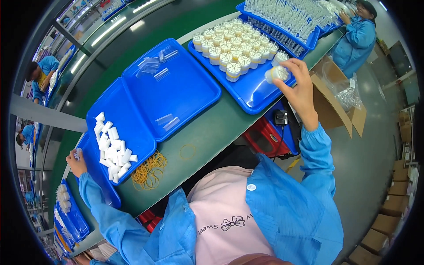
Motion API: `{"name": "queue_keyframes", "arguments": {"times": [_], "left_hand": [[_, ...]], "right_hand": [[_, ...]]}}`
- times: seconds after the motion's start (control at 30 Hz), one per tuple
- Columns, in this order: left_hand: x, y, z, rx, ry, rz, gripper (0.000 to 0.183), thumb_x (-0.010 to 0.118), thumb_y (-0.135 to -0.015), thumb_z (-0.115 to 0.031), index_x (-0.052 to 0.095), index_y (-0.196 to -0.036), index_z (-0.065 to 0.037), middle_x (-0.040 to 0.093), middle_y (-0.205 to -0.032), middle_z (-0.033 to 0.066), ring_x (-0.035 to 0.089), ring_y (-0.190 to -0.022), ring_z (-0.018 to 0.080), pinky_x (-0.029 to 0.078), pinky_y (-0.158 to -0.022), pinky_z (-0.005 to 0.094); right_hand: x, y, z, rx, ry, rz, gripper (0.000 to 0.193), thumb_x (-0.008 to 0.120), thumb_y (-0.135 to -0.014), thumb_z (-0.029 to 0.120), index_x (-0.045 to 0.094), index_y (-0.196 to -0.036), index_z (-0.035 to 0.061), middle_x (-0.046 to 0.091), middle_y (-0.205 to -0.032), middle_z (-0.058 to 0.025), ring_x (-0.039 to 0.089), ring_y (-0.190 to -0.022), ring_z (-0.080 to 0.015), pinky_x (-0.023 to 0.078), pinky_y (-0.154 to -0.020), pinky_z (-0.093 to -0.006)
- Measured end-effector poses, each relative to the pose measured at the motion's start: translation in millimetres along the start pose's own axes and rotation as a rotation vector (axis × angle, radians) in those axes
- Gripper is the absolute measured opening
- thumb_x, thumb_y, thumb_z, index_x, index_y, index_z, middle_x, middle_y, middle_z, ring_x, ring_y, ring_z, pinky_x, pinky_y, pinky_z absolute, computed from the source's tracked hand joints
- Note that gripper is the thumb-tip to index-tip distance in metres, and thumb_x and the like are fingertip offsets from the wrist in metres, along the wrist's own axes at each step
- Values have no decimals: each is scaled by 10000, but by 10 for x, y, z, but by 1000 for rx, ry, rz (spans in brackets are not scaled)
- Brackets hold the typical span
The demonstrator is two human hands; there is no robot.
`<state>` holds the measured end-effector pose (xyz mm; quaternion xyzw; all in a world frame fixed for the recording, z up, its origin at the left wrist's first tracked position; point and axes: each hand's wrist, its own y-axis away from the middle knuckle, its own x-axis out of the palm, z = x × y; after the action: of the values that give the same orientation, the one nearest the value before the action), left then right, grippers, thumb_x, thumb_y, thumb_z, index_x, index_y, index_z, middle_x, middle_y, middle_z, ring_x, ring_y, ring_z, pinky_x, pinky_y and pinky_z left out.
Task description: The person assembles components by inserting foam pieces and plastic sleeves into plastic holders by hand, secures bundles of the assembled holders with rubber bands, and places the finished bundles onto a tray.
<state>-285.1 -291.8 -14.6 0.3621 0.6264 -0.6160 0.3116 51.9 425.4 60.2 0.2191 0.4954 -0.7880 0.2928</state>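
Observation:
My right hand (302, 90) pinches a short round white bundle (277, 74) with a yellow band round it, above the near right end of a blue tray (254, 98). Rows of similar banded bundles (234, 46) stand upright in that tray, and one more sits just behind my fingers. Far to the left, my left hand (77, 164) is closed at a blue tray's outer edge; a small whitish piece (78, 153) shows at its fingertips, its kind unclear. Beside it, loose white blocks (114, 152) lie heaped in another blue tray (100, 92).
A middle blue tray (187, 99) holds several clear plastic pieces (154, 66). Yellow rubber bands (149, 171) lie piled on the green table (194, 165). Trays of clear parts (282, 20) stand at the back right. An open carton (329, 104) and a co-worker (355, 42) are beyond the table.

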Motion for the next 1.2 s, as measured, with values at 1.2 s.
{"name": "queue_keyframes", "arguments": {"times": [1.2], "left_hand": [[-1722, 2027, -2177, -127, 1361, 145, 167, 641, -775, -44, 486, -837, -49, 475, -805, 49, 509, -746, 152, 454, -657, 258]], "right_hand": [[398, -435, 37, -144, 326, -190, 338, 518, -705, -76, 671, -933, 121, 558, -1129, -120, 499, -1108, -336, 394, -918, -413]]}}
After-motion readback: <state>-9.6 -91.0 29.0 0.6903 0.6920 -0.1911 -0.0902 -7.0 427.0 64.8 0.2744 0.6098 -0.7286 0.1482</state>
